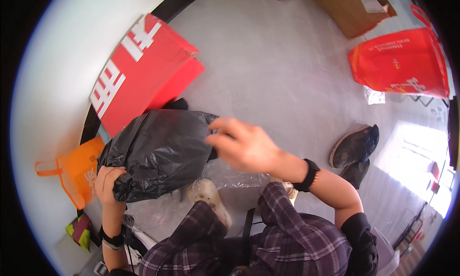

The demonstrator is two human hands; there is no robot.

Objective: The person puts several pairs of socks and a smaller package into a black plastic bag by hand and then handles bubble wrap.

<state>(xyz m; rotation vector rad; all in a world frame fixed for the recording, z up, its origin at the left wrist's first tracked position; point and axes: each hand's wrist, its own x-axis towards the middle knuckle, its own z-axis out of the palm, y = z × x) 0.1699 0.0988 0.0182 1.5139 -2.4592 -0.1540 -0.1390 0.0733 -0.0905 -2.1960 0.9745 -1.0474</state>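
Note:
A full black plastic bag (165, 150) lies in front of me at the left; what is inside is hidden. My left hand (109, 182) grips the bunched near-left end of the bag. Blurred by motion, my right hand (244, 144) is at the bag's right edge with its fingers spread; whether a fingertip touches the plastic I cannot tell. Clear plastic film (233, 175) lies on the floor beneath, between the bag and my shoes.
Beyond the bag stands a red box (143, 71) with white lettering against the wall. An orange bag (81, 171) is at the left. Dark shoes (354, 150), a red bag (402, 63) and a cardboard box (348, 10) are on the right.

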